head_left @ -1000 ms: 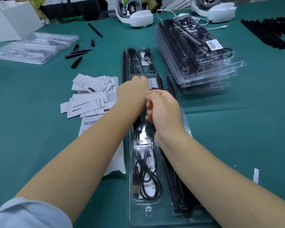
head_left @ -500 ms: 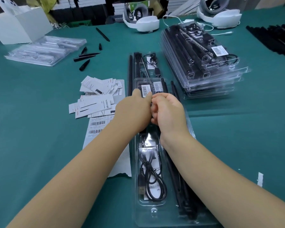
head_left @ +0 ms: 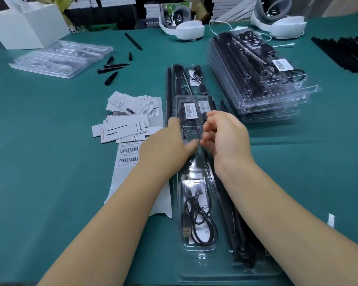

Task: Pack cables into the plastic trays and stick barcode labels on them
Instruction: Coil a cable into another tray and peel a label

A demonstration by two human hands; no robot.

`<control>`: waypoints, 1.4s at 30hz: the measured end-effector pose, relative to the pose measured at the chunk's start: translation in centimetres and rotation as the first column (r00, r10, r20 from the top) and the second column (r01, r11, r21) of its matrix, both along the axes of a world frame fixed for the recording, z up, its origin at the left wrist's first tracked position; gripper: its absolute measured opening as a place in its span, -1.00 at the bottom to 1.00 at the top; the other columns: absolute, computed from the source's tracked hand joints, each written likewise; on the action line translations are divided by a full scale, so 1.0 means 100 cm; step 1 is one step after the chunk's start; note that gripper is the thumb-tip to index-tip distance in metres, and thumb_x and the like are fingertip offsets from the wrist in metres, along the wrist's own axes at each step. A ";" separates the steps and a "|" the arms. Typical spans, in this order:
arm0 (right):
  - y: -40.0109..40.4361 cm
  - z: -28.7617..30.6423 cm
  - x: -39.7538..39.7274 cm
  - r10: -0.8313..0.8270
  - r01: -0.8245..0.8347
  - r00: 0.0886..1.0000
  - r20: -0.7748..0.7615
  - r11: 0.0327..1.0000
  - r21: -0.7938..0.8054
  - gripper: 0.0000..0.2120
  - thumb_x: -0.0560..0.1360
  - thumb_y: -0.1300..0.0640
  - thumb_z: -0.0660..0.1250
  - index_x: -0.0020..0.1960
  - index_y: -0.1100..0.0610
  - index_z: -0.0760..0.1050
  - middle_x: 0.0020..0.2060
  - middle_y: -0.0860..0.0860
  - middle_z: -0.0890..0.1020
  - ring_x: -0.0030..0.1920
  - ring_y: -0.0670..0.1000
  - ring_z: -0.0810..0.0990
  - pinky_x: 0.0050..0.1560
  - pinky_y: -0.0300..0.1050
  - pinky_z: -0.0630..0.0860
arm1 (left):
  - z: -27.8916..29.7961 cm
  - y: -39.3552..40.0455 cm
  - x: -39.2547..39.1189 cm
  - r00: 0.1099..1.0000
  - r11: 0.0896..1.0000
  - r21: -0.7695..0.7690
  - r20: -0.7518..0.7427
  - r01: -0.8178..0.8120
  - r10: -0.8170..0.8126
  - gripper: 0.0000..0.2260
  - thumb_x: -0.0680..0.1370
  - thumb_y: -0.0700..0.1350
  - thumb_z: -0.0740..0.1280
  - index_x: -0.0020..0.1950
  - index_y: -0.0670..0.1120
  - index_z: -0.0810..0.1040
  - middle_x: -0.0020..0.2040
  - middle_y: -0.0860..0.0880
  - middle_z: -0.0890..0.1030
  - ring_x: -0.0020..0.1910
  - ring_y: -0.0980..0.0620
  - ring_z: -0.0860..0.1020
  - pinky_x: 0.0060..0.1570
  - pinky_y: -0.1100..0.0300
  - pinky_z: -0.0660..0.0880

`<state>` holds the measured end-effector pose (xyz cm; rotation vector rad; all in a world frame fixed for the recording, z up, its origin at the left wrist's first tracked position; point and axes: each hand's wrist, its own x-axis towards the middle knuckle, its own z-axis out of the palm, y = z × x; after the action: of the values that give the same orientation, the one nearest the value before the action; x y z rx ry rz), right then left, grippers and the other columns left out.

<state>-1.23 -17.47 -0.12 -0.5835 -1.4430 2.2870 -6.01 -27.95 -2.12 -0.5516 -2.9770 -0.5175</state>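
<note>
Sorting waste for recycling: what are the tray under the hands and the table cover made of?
The tray looks like thin clear glossy plastic: see-through, with glare. The table cover looks like matte green cloth or felt, with no shine, though the weave is too fine to confirm.

two bare forearms, no sleeves visible

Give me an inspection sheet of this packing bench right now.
Surface: green table.
Job's things: clear tray under both hands, barcode label on it; packed tray stack; label sheet.
Clutter: printed cards, empty trays, black tips.
Grippers: left hand rests on tray, fingers straight; right hand loosely curled, grasp unclear.
Cables: coiled USB cable in tray.
Surroundings: white headsets, boxes.
</note>
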 end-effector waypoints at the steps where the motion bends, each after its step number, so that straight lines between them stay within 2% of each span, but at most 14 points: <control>1: 0.001 0.001 0.000 -0.010 0.010 1.000 -0.005 1.000 0.010 -0.80 0.47 0.32 0.16 -0.16 0.11 0.51 -0.54 -0.10 0.47 -0.53 -0.14 0.39 -0.49 -0.26 0.42 | 0.000 -0.002 -0.001 0.999 0.999 -0.009 0.030 -0.045 0.046 -0.50 0.48 0.32 0.23 0.17 -0.05 0.30 -0.24 0.07 0.43 -0.19 -0.07 0.47 -0.36 0.15 0.28; 5: 0.009 0.011 0.002 -0.031 0.033 0.999 -0.019 0.994 0.105 -0.82 0.46 0.31 0.18 -0.15 0.10 0.50 -0.53 -0.11 0.49 -0.52 -0.13 0.40 -0.48 -0.27 0.40 | 0.004 -0.010 -0.006 0.987 0.993 -0.107 0.147 -0.050 0.066 -0.42 0.37 0.48 0.18 -0.30 -0.07 0.35 -0.41 0.04 0.44 -0.39 0.03 0.45 -0.41 0.20 0.25; 9: 0.028 0.027 0.014 0.177 -0.165 0.984 -0.001 0.925 0.343 -0.91 0.42 0.16 0.24 -0.15 0.06 0.52 -0.47 -0.09 0.55 -0.49 -0.12 0.45 -0.43 -0.26 0.46 | 0.009 -0.016 -0.009 0.948 0.999 0.044 0.317 0.003 -0.016 -0.45 0.32 0.42 0.32 -0.47 -0.03 0.28 -0.63 0.11 0.31 -0.55 0.07 0.35 -0.45 0.24 0.24; 12: 0.039 0.028 0.035 0.275 -0.342 0.939 0.206 0.693 0.635 -0.90 0.44 0.00 0.28 -0.19 -0.06 0.57 -0.37 -0.08 0.63 -0.41 -0.12 0.55 -0.30 -0.17 0.49 | 0.011 -0.016 -0.009 0.916 0.986 0.168 0.397 -0.002 -0.066 -0.56 0.37 0.27 0.34 -0.42 -0.06 0.37 -0.53 0.08 0.43 -0.50 0.05 0.37 -0.40 0.24 0.28; 15: 0.045 0.016 0.059 0.139 -0.366 0.930 0.339 0.353 0.861 -0.88 0.35 -0.13 0.27 -0.18 -0.15 0.53 -0.25 -0.28 0.61 -0.31 -0.21 0.54 -0.26 -0.19 0.43 | 0.019 -0.022 -0.010 0.875 0.944 0.331 0.454 0.006 -0.165 -0.63 0.46 0.19 0.30 -0.34 -0.08 0.42 -0.50 0.08 0.44 -0.54 0.06 0.32 -0.47 0.29 0.28; 16: 0.046 0.012 0.065 0.105 -0.353 0.936 0.337 0.313 0.882 -0.90 0.35 -0.14 0.27 -0.19 -0.16 0.51 -0.23 -0.34 0.58 -0.30 -0.23 0.52 -0.29 -0.21 0.40 | 0.024 -0.026 -0.011 0.855 0.915 0.404 0.472 0.005 -0.213 -0.65 0.49 0.16 0.30 -0.30 -0.10 0.45 -0.52 0.13 0.45 -0.56 0.06 0.29 -0.48 0.30 0.30; 19: 0.046 0.000 0.072 0.091 -0.298 0.954 0.285 0.383 0.874 -0.97 0.40 -0.07 0.29 -0.15 -0.17 0.48 -0.20 -0.38 0.55 -0.32 -0.24 0.49 -0.36 -0.37 0.39 | 0.043 -0.041 -0.013 0.793 0.790 0.612 0.501 -0.041 -0.347 -0.71 0.56 0.06 0.30 -0.19 -0.11 0.64 -0.40 0.08 0.64 -0.43 0.06 0.46 -0.16 0.11 0.43; 21: 0.041 -0.009 0.072 0.092 -0.238 0.971 0.221 0.484 0.842 -0.93 0.41 -0.03 0.29 -0.11 -0.15 0.48 -0.20 -0.32 0.57 -0.30 -0.21 0.50 -0.30 -0.42 0.41 | 0.051 -0.053 -0.015 0.763 0.694 0.708 0.519 -0.131 -0.386 -0.72 0.56 0.00 0.31 -0.28 -0.06 0.67 -0.36 0.00 0.66 -0.44 0.14 0.56 -0.24 0.14 0.46; 23: 0.031 -0.015 0.070 0.131 -0.233 0.972 0.193 0.587 0.776 -0.93 0.44 -0.02 0.30 -0.08 -0.16 0.48 -0.22 -0.21 0.59 -0.28 -0.17 0.53 -0.21 -0.31 0.47 | 0.053 -0.065 -0.021 0.770 0.621 0.753 0.524 -0.219 -0.363 -0.79 0.55 0.00 0.31 -0.15 -0.08 0.64 -0.32 -0.05 0.68 -0.48 0.12 0.57 -0.45 0.32 0.46; 26: 0.017 -0.015 0.072 0.374 -0.428 0.902 0.216 0.708 0.562 -0.83 0.46 -0.12 0.27 -0.01 -0.10 0.49 -0.28 -0.10 0.64 -0.32 -0.06 0.58 -0.25 -0.12 0.54 | 0.055 -0.081 -0.030 0.759 0.468 0.811 0.539 -0.351 -0.365 -0.81 0.53 -0.02 0.32 0.00 -0.13 0.55 -0.34 -0.04 0.67 -0.53 0.11 0.54 -0.53 0.35 0.45; 30: 0.009 -0.013 0.076 0.658 -0.681 0.715 0.236 0.579 0.448 -0.65 0.45 -0.09 0.20 -0.08 0.21 0.46 -0.32 -0.03 0.62 -0.37 -0.02 0.59 -0.31 -0.15 0.53 | 0.048 -0.087 -0.034 0.806 0.365 0.843 0.509 -0.396 -0.302 -0.88 0.51 -0.08 0.33 -0.11 -0.13 0.53 -0.39 0.02 0.65 -0.56 0.14 0.52 -0.57 0.35 0.44; 36: 0.011 -0.018 0.072 0.624 -0.635 0.767 0.151 0.701 0.325 -0.78 0.42 0.02 0.29 -0.17 0.20 0.53 -0.36 0.01 0.63 -0.36 0.00 0.61 -0.37 -0.15 0.55 | 0.038 -0.090 -0.042 0.748 0.238 0.896 0.443 -0.374 -0.493 -0.69 0.51 0.05 0.29 0.06 -0.17 0.58 -0.14 -0.04 0.67 -0.27 0.07 0.63 -0.35 0.24 0.53; 40: 0.025 -0.019 0.063 0.358 -0.357 0.933 0.023 0.917 0.176 -0.80 0.41 0.26 0.19 -0.08 0.24 0.57 -0.31 0.10 0.66 -0.35 0.08 0.63 -0.44 -0.06 0.57 | 0.032 -0.092 -0.050 0.699 0.189 0.873 0.475 -0.449 -0.535 -0.35 0.49 0.43 0.02 -0.36 -0.03 0.62 -0.49 0.07 0.49 -0.57 0.17 0.14 -0.52 0.31 0.01; 42: 0.038 -0.011 0.063 0.301 -0.285 0.951 -0.079 0.944 0.167 -0.75 0.36 0.26 0.20 -0.04 0.21 0.58 -0.25 0.10 0.68 -0.30 0.08 0.64 -0.41 -0.08 0.57 | 0.031 -0.096 -0.052 0.691 0.106 0.885 0.424 -0.453 -0.585 -0.24 0.49 0.47 -0.16 -0.36 -0.03 0.60 -0.54 0.11 0.28 -0.58 0.17 0.05 -0.57 0.32 -0.03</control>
<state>5.06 -13.70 -1.20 -0.2111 -1.7336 2.3534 -11.18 -37.52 0.93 -0.2813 -1.8964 -3.0882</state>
